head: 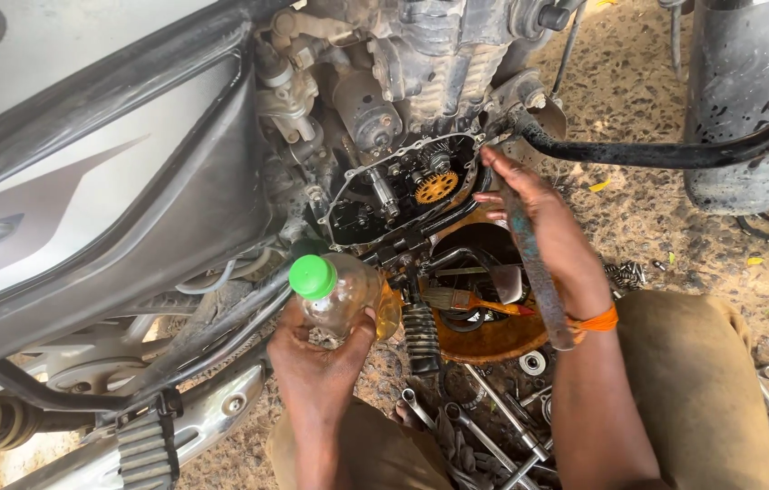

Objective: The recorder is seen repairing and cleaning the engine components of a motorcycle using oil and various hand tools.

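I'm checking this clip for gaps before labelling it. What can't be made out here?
Head view:
- Basin: contents mostly hidden by right hand and the long tool it holds.
- Bottle: base covered by left hand.
- Wrenches: cut off by bottom edge.
- Open engine case: small parts too dark to identify.

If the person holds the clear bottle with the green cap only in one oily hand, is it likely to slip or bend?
The clear bottle looks like thin plastic, so it would probably dent under a firm squeeze. The left hand looks greasy, so the smooth wall may slip. It seems only partly filled with amber liquid, so probably light, with weight shifting when tilted.
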